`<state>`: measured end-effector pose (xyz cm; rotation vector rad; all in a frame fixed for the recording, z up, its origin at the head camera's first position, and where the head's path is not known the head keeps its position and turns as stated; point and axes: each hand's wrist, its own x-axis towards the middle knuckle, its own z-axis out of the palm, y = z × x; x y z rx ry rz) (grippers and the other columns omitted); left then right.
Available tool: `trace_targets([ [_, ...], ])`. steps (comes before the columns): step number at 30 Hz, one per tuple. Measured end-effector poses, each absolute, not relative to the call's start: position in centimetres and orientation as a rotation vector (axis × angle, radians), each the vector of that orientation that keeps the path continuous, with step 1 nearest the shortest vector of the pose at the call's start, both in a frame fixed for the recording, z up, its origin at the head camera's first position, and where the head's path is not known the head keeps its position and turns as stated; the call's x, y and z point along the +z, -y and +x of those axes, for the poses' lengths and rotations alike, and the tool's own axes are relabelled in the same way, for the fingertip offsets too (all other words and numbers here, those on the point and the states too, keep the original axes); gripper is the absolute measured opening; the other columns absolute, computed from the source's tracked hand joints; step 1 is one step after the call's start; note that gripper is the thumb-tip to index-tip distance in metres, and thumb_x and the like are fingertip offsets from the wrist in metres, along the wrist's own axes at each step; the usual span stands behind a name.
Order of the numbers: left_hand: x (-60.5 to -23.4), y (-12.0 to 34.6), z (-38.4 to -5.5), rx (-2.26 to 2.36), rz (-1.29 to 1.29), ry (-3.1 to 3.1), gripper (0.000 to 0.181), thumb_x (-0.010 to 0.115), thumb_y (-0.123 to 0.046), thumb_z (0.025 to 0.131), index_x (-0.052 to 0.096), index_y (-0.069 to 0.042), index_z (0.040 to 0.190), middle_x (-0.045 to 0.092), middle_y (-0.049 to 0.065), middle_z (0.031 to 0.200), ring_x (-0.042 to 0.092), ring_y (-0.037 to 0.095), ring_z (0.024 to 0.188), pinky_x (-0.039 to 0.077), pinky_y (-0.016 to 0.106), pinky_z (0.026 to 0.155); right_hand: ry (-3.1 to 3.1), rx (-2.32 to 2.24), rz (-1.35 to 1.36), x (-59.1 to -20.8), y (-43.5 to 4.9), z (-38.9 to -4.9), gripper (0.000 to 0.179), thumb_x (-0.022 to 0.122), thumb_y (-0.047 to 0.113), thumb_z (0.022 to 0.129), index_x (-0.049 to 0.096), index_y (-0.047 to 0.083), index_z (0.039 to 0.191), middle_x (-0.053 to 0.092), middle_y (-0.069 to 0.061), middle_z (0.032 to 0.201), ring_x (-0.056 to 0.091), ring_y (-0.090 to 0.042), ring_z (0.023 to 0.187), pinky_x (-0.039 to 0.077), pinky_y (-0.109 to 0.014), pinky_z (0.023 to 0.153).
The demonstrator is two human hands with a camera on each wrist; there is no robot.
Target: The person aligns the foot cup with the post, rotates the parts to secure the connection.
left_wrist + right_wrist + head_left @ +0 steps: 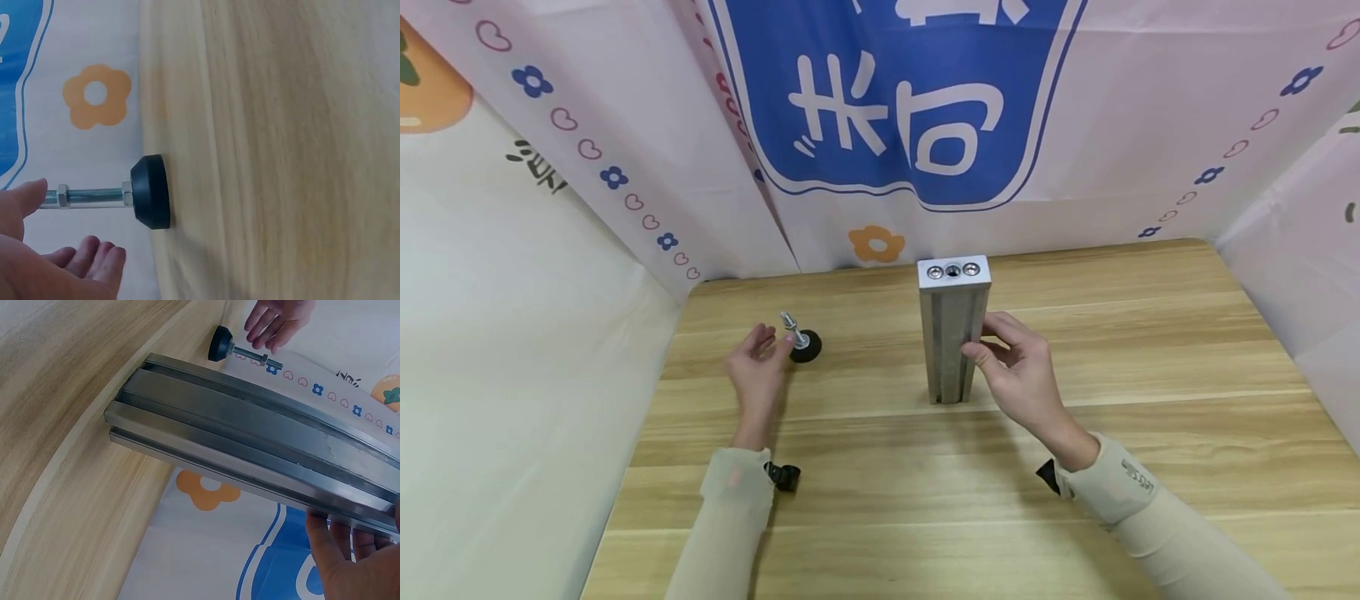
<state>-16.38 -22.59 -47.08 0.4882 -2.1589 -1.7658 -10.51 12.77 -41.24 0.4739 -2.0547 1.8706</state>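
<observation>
An aluminium profile (946, 346) stands upright on the table, capped by a metal end plate (954, 285) with two screws and a hole between them. My right hand (1028, 373) holds its right side, thumb at the front and fingers behind. To the left, a levelling foot (806, 347) rests on its black base with the threaded stud and nut pointing up. My left hand (756, 367) is just left of the stud, fingers loosely bent and apart from the thumb. In the right wrist view, a gap shows between that hand (279, 322) and the levelling foot (220, 344).
The wooden table (865, 492) runs back to a printed cloth (1075, 167) hanging behind the profile. Another white cloth (512, 350) hangs along the left side. Dark wrist devices sit at both cuffs.
</observation>
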Motion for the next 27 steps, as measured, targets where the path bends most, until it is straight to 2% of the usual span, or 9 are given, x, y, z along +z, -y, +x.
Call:
trace_targets([
  [3, -47.3, 22.5, -16.6, -1.734, 0.517, 2.239, 0.068, 0.080, -0.013, 0.092, 0.051, 0.008, 0.149, 0.059, 0.026, 0.149, 0.056, 0.037, 0.142, 0.047, 0.042, 0.121, 2.054, 1.874, 0.473, -41.2, -12.8, -10.5, 0.036, 0.072, -0.012, 0.090, 0.069, -0.010, 0.126, 0.070, 0.012, 0.117, 0.070, -0.005, 0.106, 0.063, -0.022, 0.092],
  [18, -49.1, 22.2, -17.8, -1.624, 0.587, 2.445, 0.069, 0.081, -0.021, 0.092, 0.053, 0.002, 0.151, 0.054, 0.024, 0.155, 0.054, 0.039, 0.144, 0.045, 0.045, 0.123, 2.048, 1.872, 0.484, -41.3, -12.8, -10.5, 0.037, 0.072, -0.011, 0.090, 0.069, -0.009, 0.127, 0.071, 0.013, 0.119, 0.071, -0.005, 0.107, 0.063, -0.023, 0.092],
  [27, -49.5, 21.8, -18.5, -1.495, 0.527, 2.606, 0.067, 0.084, -0.018, 0.089, 0.056, 0.003, 0.147, 0.062, 0.026, 0.145, 0.061, 0.038, 0.135, 0.050, 0.048, 0.116, 2.048, 1.869, 0.481, -41.3, -12.8, -10.5, 0.038, 0.072, -0.011, 0.090, 0.069, -0.009, 0.128, 0.070, 0.013, 0.118, 0.070, -0.005, 0.108, 0.063, -0.023, 0.093],
])
